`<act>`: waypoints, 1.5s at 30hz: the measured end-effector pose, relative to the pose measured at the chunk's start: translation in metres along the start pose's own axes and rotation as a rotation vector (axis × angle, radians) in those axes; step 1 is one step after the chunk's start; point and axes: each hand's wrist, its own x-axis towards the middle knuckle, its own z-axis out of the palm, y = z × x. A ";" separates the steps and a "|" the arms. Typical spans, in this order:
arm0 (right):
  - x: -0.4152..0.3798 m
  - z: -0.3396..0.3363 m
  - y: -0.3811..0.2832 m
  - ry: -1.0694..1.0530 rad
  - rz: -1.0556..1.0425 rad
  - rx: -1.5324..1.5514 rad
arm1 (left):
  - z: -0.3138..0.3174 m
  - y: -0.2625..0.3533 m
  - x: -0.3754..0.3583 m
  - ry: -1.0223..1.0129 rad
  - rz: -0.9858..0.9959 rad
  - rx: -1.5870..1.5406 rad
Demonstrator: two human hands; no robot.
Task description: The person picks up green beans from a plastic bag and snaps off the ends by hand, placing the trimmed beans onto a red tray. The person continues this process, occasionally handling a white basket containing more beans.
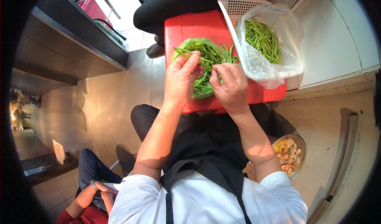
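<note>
Working at frame centre: left hand (pixel 180 79) and right hand (pixel 230 85) meeting over heap of green beans (pixel 206 59) in green plastic bag (pixel 200 91) on red stool top (pixel 190 27); left fingers (pixel 189 63) pinched on one bean, right fingers (pixel 217 70) curled and pinching at same bean or its neighbour, exact contact hidden by knuckles; both hands grasping, neither released. Bean heap centre, slightly above middle; long axes mostly running lower left to upper right, ends fanned toward upper right. White perforated basket (pixel 291 63) upper right, overhanging stool's right edge, lined with clear bag (pixel 258 65) holding further beans (pixel 262 35) lying roughly top to bottom. Room: stool edges close on left and bottom of heap; bare tiled floor (pixel 119 101) open left of stool; dark trousers of another person (pixel 174 5) touching stool's upper edge; metal bowl of mixed food (pixel 291 154) lower right; seated person's arm (pixel 89 194) lower left, well apart.
</note>
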 end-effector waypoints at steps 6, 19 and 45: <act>-0.002 0.006 -0.008 0.049 0.360 0.318 | 0.004 -0.005 -0.004 -0.037 -0.104 -0.131; -0.059 -0.033 0.008 -0.170 0.206 0.010 | -0.023 0.025 0.000 -0.159 -0.180 -0.039; 0.068 -0.044 0.024 -0.468 -0.499 0.018 | -0.018 0.052 -0.024 -0.542 -0.294 0.696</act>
